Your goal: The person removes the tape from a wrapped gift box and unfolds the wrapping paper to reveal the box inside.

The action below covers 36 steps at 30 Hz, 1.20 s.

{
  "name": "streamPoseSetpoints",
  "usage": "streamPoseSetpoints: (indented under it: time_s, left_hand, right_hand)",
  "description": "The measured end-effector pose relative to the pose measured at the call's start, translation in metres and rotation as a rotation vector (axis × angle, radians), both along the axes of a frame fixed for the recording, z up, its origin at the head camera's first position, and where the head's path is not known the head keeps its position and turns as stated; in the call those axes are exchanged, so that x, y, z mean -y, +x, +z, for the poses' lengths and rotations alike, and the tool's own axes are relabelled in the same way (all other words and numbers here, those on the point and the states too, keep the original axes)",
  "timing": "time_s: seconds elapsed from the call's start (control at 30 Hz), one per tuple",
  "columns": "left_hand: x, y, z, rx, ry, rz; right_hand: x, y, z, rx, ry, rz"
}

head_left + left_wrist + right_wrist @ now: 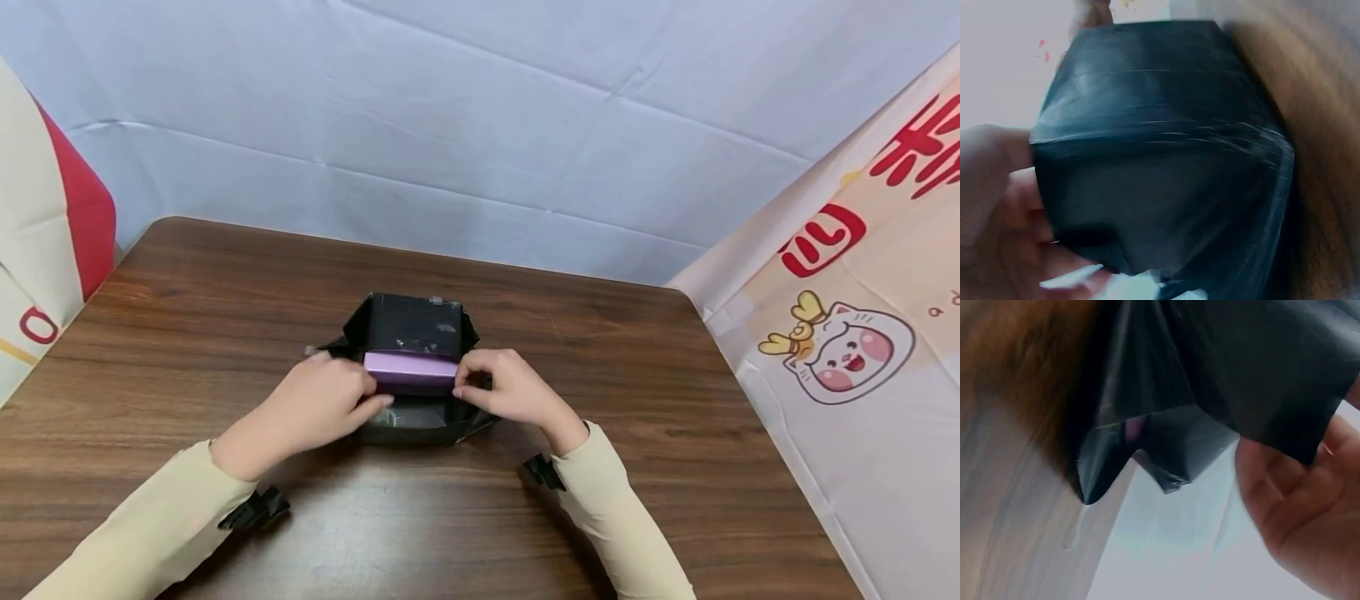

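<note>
On the wooden table a purple box [408,367] lies partly covered by black plastic wrapping [416,325], which stands up behind it and spreads along its front. My left hand [322,400] grips the wrapping at the left end, its thumb reaching over the near side. Curled fingers show along the edge of the wrapping [1160,187] in the left wrist view. At the right end my right hand [506,385] pinches the wrapping beside the box's corner. The right wrist view shows a loose, open fold of wrapping [1260,375] against the fingers, with a sliver of purple inside.
The brown wooden table [637,400] extends around the package on every side. Behind it hangs a pale cloth [450,125], and a printed banner [847,350] runs along the right side. Black straps [255,510] hang at both cream sleeves.
</note>
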<state>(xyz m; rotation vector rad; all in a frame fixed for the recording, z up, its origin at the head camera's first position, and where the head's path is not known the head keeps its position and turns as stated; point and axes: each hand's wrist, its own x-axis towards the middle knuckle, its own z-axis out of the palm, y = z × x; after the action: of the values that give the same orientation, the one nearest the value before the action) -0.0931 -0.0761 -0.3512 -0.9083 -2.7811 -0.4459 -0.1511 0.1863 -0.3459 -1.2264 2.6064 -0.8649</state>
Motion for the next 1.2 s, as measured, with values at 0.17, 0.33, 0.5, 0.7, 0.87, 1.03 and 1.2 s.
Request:
streamPoseSetpoints:
  time_s: [0.17,0.33,0.5,0.7,0.87,1.03,1.2]
  left_hand:
    - [0.003,0.021,-0.005,0.285,-0.098,-0.063]
    - [0.004,0.025,-0.017,0.449,-0.116,-0.126]
    - [0.006,0.021,-0.025,0.479,-0.148,-0.106]
    - [0.018,0.009,-0.030,0.302,-0.137,-0.072]
    - [0.029,-0.007,-0.037,0.167,-0.081,-0.074]
    - [0.034,-0.020,-0.044,0.083,-0.053,-0.092]
    - [0.034,-0.030,-0.048,0.067,-0.067,-0.076]
  right_hand:
    - [-0.005,0.015,0.006,0.133,0.174,0.114]
    - [-0.005,0.024,0.002,0.329,0.330,0.128]
    - [-0.007,0.025,-0.009,0.370,0.390,0.058]
    - [-0.010,0.017,-0.019,0.248,0.377,0.003]
    - [-0.010,0.004,-0.025,0.156,0.362,-0.052]
    - [-0.010,-0.006,-0.029,0.060,0.369,-0.059]
    - [-0.008,-0.017,-0.032,-0.017,0.384,-0.029]
